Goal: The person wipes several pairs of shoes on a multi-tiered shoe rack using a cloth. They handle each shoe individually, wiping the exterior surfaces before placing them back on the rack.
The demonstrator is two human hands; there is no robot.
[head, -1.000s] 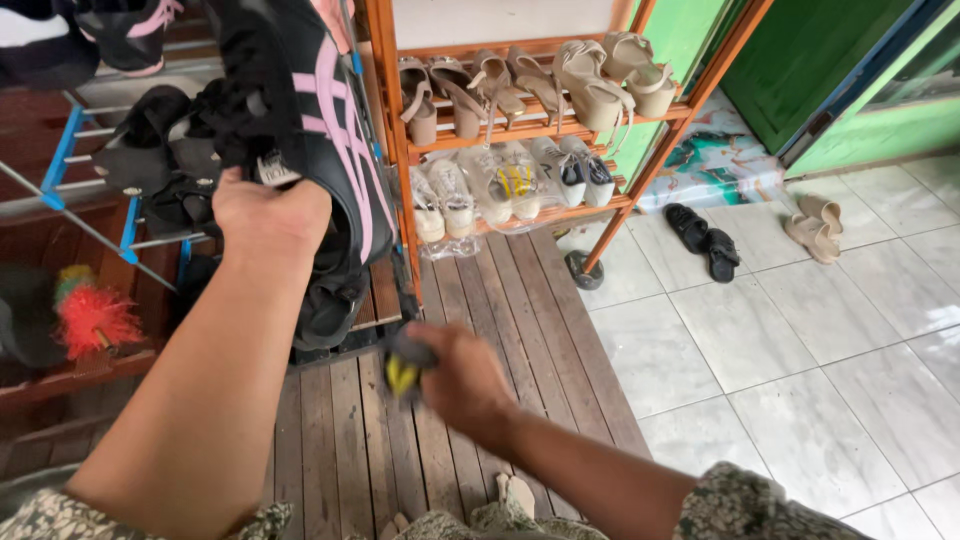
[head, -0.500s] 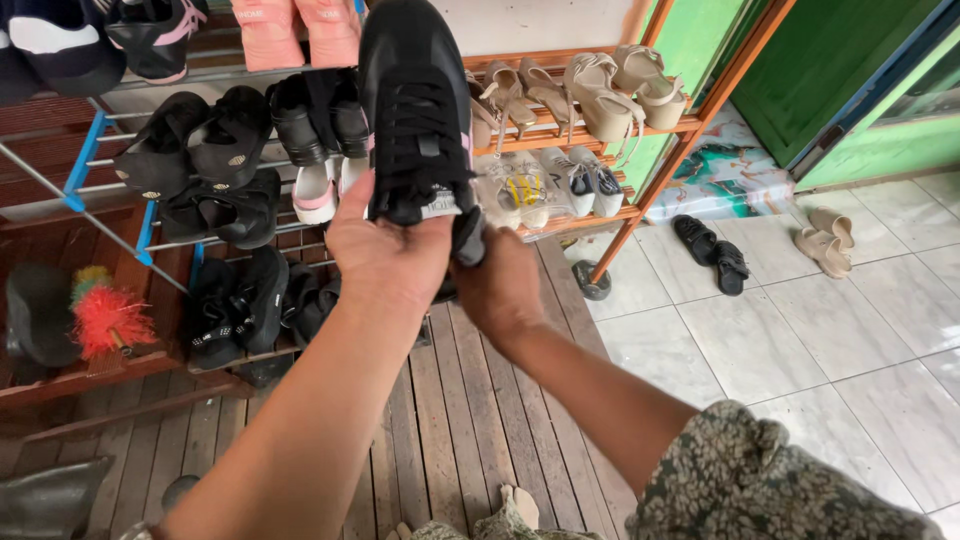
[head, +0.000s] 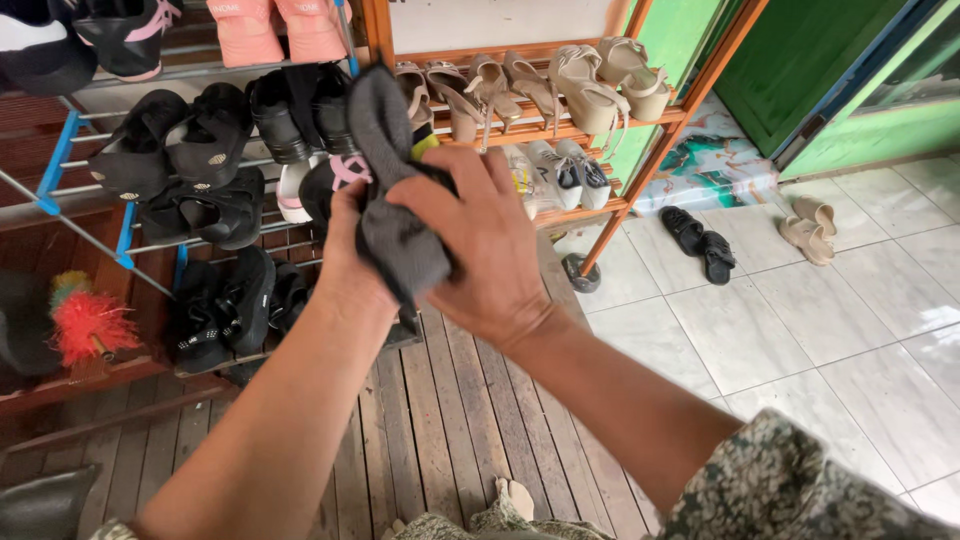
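My left hand (head: 345, 265) holds up a black sneaker with pink markings (head: 335, 180); only a small part of the sneaker shows at the hand's upper left. My right hand (head: 490, 250) presses a grey cloth (head: 390, 215) over the sneaker, fingers spread across the fabric. A small yellow patch (head: 426, 146) peeks out above my right fingers; I cannot tell what it belongs to. Both hands meet in front of the shoe racks, above the wooden floor.
A metal rack with blue joints (head: 60, 160) at left holds black sandals and shoes. An orange wooden rack (head: 560, 130) carries beige heels and white sneakers. Black sandals (head: 700, 240) and beige sandals (head: 805, 228) lie on the tiles. A red feather duster (head: 90, 320) rests at left.
My right hand rose from low over the floorboards with the cloth and now covers the sneaker. My left hand lowered and turned the sneaker, which is now mostly hidden.
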